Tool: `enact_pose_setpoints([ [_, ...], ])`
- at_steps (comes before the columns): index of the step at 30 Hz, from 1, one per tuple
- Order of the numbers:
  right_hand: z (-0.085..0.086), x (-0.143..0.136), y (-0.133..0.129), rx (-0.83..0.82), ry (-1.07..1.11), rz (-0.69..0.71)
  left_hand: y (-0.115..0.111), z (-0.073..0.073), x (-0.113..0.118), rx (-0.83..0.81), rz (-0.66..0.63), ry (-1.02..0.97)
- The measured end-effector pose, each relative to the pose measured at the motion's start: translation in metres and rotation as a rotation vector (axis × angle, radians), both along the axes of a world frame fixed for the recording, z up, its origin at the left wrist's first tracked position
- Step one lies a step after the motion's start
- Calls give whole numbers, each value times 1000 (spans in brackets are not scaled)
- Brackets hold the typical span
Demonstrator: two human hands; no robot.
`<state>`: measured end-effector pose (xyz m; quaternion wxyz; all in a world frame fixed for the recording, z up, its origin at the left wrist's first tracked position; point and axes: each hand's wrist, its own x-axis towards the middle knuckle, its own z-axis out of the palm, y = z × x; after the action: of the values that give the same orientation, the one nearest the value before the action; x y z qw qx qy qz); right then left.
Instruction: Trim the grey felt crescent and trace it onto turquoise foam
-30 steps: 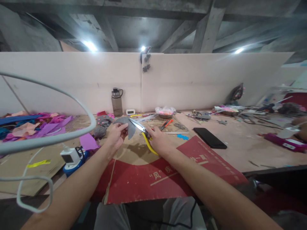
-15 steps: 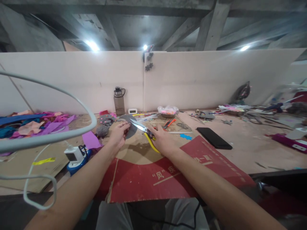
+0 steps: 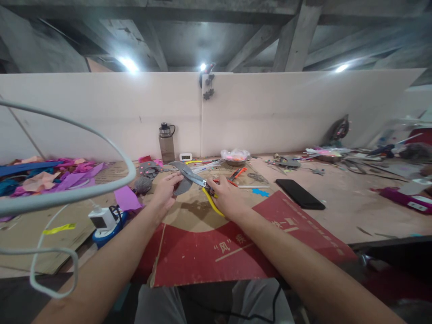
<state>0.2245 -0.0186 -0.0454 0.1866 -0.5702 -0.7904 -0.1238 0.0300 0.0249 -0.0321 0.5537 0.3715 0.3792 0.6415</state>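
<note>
My left hand pinches the near-left edge of a piece of grey felt, held above the cardboard. In my right hand is a pair of scissors with yellow handles, its blades pointing left into the felt. The blades look nearly closed, and a strip of felt lies over and beyond them. Below both hands spreads a red and brown cardboard sheet. Just left of the felt sit a ball of grey yarn and a grey pincushion-like pad with pink dots.
A water bottle stands by the partition, near a small white display. A bowl and an orange cutter lie beyond my right hand. A black phone rests to the right. A white cable loops across the left foreground.
The scissor blades have closed further through the grey felt, and the cut strip now lifts above them. Both hands have stayed nearly in place.
</note>
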Motion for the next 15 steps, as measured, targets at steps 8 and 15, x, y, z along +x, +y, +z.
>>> enact_pose_setpoints([
  [8,4,-3,-4,-22,-51,30,3,-2,-2,5,-42,-10],
  [15,1,-5,-2,-31,-80,22,5,-4,-4,-14,-36,-6],
])
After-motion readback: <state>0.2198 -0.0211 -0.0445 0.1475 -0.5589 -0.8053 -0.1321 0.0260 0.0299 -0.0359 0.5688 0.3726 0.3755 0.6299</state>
